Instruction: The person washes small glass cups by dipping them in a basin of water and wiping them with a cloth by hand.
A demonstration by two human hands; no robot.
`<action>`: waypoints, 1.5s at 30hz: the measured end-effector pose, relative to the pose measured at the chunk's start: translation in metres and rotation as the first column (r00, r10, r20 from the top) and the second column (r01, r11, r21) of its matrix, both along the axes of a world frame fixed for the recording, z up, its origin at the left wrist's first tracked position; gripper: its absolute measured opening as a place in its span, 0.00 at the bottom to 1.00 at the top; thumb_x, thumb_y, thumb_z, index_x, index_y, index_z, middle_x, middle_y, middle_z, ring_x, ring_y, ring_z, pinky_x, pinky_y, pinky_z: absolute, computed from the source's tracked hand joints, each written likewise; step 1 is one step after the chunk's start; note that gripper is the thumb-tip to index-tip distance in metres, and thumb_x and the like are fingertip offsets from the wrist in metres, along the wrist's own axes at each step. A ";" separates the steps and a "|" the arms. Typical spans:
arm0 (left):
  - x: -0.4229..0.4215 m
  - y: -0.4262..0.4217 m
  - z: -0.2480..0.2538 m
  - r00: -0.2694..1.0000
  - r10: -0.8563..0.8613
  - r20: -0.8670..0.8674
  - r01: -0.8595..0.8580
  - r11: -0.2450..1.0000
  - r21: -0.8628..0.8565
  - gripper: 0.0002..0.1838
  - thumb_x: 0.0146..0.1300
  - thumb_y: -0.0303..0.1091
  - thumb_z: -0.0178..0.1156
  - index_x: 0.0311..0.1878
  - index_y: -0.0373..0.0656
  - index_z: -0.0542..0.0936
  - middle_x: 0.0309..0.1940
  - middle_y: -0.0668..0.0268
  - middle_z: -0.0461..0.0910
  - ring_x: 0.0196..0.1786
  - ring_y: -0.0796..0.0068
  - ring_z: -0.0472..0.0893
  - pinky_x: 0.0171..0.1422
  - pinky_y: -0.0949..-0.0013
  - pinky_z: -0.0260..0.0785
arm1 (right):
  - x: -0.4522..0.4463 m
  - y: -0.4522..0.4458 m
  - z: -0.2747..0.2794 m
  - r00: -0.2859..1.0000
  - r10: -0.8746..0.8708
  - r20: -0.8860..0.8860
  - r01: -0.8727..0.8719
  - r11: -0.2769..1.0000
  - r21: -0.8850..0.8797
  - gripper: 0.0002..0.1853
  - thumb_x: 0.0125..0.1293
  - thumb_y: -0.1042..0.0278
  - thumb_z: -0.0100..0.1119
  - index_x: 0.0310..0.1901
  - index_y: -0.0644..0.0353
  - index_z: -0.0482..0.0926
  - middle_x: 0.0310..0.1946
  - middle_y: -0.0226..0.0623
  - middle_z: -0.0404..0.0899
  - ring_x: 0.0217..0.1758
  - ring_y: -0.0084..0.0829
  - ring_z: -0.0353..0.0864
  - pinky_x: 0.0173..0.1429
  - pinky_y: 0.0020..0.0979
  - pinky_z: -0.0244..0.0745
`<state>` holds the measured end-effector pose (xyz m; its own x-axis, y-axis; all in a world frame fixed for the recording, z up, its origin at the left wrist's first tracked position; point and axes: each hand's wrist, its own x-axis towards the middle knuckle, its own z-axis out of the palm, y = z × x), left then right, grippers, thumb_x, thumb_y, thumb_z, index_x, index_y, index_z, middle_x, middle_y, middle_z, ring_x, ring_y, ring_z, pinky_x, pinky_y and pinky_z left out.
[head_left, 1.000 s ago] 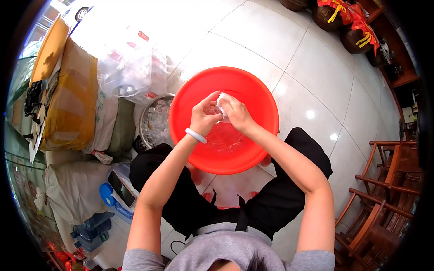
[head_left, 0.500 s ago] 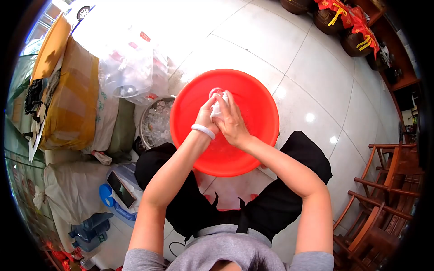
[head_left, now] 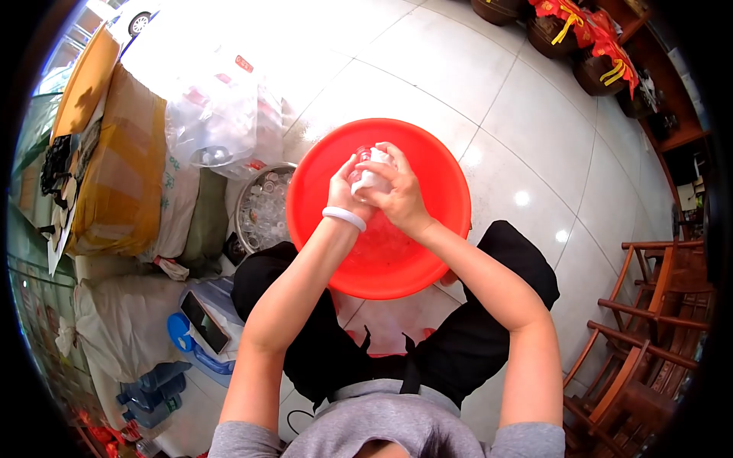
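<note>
Over the red basin (head_left: 321, 259), my two hands meet near its middle. My left hand (head_left: 348, 191), with a white band on the wrist, is closed around a small clear container (head_left: 364, 154) whose round rim points away from me. My right hand (head_left: 405, 197) has its fingers bent around a white cloth (head_left: 373, 180) pressed against that container. Fingers and cloth hide most of the container, so its exact kind is unclear. In the basin, below my hands, the contents look clear and are hard to make out.
A metal bowl (head_left: 243, 221) full of small clear pieces stands left of the basin. Behind it are clear plastic bags (head_left: 217, 122) and a taped cardboard box (head_left: 122, 160). A phone (head_left: 205, 322) lies at my left. Wooden chairs (head_left: 649, 305) and dark jars (head_left: 551, 38) stand right.
My right hand has turned and its fingers have curled more around the cloth and container. More of the cloth and the container's rim now shows. My left hand has barely moved.
</note>
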<state>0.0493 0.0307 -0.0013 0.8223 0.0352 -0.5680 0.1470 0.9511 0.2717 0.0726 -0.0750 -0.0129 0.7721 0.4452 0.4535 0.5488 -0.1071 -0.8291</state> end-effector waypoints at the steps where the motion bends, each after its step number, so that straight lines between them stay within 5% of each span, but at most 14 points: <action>1: -0.001 0.002 -0.003 1.000 0.003 0.027 -0.001 0.997 -0.073 0.18 0.66 0.42 0.41 0.48 0.40 0.72 0.44 0.59 0.76 0.49 0.64 0.75 0.56 0.60 0.68 | 0.005 -0.001 -0.001 0.997 0.013 -0.077 -0.007 0.997 0.077 0.16 0.46 0.72 0.64 0.40 0.61 0.78 0.54 0.48 0.63 0.53 0.45 0.70 0.53 0.36 0.71; 3: -0.003 0.009 -0.022 0.983 0.028 0.180 0.029 0.952 -0.305 0.17 0.67 0.41 0.40 0.48 0.41 0.72 0.45 0.60 0.76 0.49 0.64 0.75 0.56 0.61 0.67 | 0.006 0.000 0.001 0.971 0.024 -0.239 0.028 0.977 0.211 0.10 0.49 0.73 0.65 0.35 0.63 0.80 0.45 0.40 0.73 0.46 0.34 0.76 0.48 0.30 0.73; 8: -0.004 0.004 -0.006 0.992 0.085 0.093 -0.054 0.954 -0.296 0.15 0.67 0.36 0.40 0.44 0.38 0.74 0.41 0.59 0.77 0.47 0.65 0.76 0.54 0.64 0.69 | 0.010 0.001 -0.003 0.921 0.047 -0.386 0.044 0.974 0.224 0.14 0.52 0.67 0.64 0.38 0.65 0.76 0.45 0.42 0.73 0.45 0.35 0.76 0.47 0.29 0.73; 10: -0.003 0.008 -0.017 0.971 0.014 0.240 0.040 0.975 -0.219 0.16 0.67 0.42 0.41 0.46 0.41 0.72 0.41 0.62 0.76 0.47 0.65 0.75 0.55 0.62 0.67 | 0.001 0.009 -0.009 0.987 -0.161 0.022 0.162 0.987 -0.013 0.22 0.54 0.62 0.63 0.46 0.66 0.69 0.44 0.46 0.72 0.46 0.37 0.75 0.47 0.29 0.72; 12: -0.004 0.002 -0.025 0.972 0.025 0.235 0.005 0.992 -0.130 0.15 0.67 0.41 0.43 0.46 0.41 0.72 0.40 0.62 0.76 0.47 0.65 0.75 0.54 0.62 0.68 | -0.009 0.010 -0.009 0.974 -0.187 0.124 0.193 0.981 -0.036 0.23 0.56 0.60 0.60 0.48 0.65 0.64 0.42 0.46 0.72 0.44 0.36 0.75 0.45 0.30 0.72; 15: -0.007 -0.011 -0.020 0.974 0.050 0.223 -0.060 0.997 0.038 0.12 0.66 0.38 0.45 0.45 0.42 0.72 0.39 0.63 0.76 0.46 0.66 0.75 0.52 0.63 0.69 | -0.013 0.006 -0.004 0.945 0.008 -0.328 0.016 0.997 0.071 0.31 0.57 0.54 0.61 0.53 0.65 0.59 0.53 0.48 0.59 0.56 0.37 0.63 0.58 0.35 0.63; 19: -0.001 -0.001 -0.025 0.976 0.057 0.208 -0.079 0.992 0.099 0.12 0.64 0.36 0.48 0.49 0.45 0.70 0.42 0.61 0.74 0.47 0.66 0.74 0.52 0.61 0.67 | 0.005 0.003 -0.007 0.750 0.028 -0.661 0.169 0.958 0.233 0.10 0.61 0.64 0.50 0.38 0.63 0.68 0.32 0.37 0.73 0.33 0.26 0.75 0.36 0.27 0.73; 24: -0.004 0.017 -0.012 0.987 -0.095 0.132 0.072 0.984 0.165 0.17 0.56 0.38 0.54 0.49 0.47 0.71 0.42 0.62 0.75 0.51 0.66 0.71 0.55 0.47 0.61 | 0.023 -0.012 0.012 0.588 0.161 -0.792 0.271 0.884 0.381 0.09 0.61 0.65 0.46 0.30 0.61 0.71 0.27 0.34 0.74 0.25 0.23 0.74 0.27 0.26 0.72; 30: -0.011 0.018 -0.002 0.957 -0.271 -0.101 0.288 0.926 0.243 0.14 0.57 0.43 0.57 0.30 0.40 0.76 0.22 0.64 0.77 0.26 0.68 0.79 0.28 0.70 0.72 | 0.029 -0.016 0.011 0.571 0.182 -0.801 0.144 0.938 0.316 0.18 0.64 0.56 0.48 0.22 0.60 0.71 0.19 0.34 0.72 0.18 0.21 0.71 0.18 0.24 0.64; 34: -0.018 0.007 0.017 0.831 -0.523 -0.188 0.519 0.611 0.598 0.21 0.63 0.51 0.51 0.37 0.38 0.74 0.23 0.63 0.77 0.21 0.71 0.78 0.17 0.74 0.67 | 0.027 -0.011 0.011 0.610 0.026 -0.792 0.092 0.990 0.104 0.24 0.65 0.47 0.47 0.21 0.60 0.70 0.17 0.32 0.70 0.20 0.20 0.70 0.22 0.24 0.64; 36: -0.019 0.004 0.012 0.812 -0.564 -0.150 0.538 0.625 0.565 0.21 0.64 0.50 0.50 0.41 0.39 0.73 0.25 0.62 0.77 0.21 0.70 0.78 0.17 0.73 0.68 | 0.026 -0.007 0.000 0.733 0.067 -0.677 0.054 0.986 0.156 0.27 0.65 0.42 0.44 0.23 0.61 0.70 0.18 0.33 0.70 0.22 0.20 0.69 0.25 0.23 0.64; 40: -0.019 0.006 0.002 0.822 -0.568 -0.050 0.523 0.717 0.461 0.19 0.65 0.49 0.48 0.43 0.41 0.73 0.30 0.63 0.78 0.26 0.70 0.80 0.20 0.72 0.70 | 0.026 -0.010 -0.001 0.665 0.123 -0.736 -0.003 0.987 0.162 0.29 0.64 0.38 0.42 0.37 0.64 0.72 0.27 0.35 0.71 0.28 0.21 0.68 0.33 0.23 0.65; 43: -0.014 0.023 -0.024 0.808 -0.556 0.198 0.512 0.827 0.234 0.17 0.66 0.45 0.45 0.48 0.42 0.73 0.36 0.63 0.78 0.35 0.70 0.81 0.31 0.70 0.75 | 0.018 -0.012 0.025 0.687 0.290 -0.667 -0.167 0.956 0.243 0.34 0.64 0.37 0.40 0.57 0.62 0.61 0.50 0.40 0.68 0.45 0.28 0.74 0.44 0.26 0.71; 45: -0.015 0.012 -0.005 0.892 -0.438 0.116 0.404 0.885 0.231 0.17 0.67 0.43 0.43 0.49 0.42 0.72 0.37 0.63 0.78 0.37 0.71 0.80 0.34 0.69 0.75 | 0.010 -0.011 0.045 0.733 0.357 -0.579 -0.249 0.933 0.260 0.36 0.64 0.48 0.44 0.67 0.60 0.48 0.62 0.45 0.57 0.64 0.35 0.61 0.63 0.33 0.59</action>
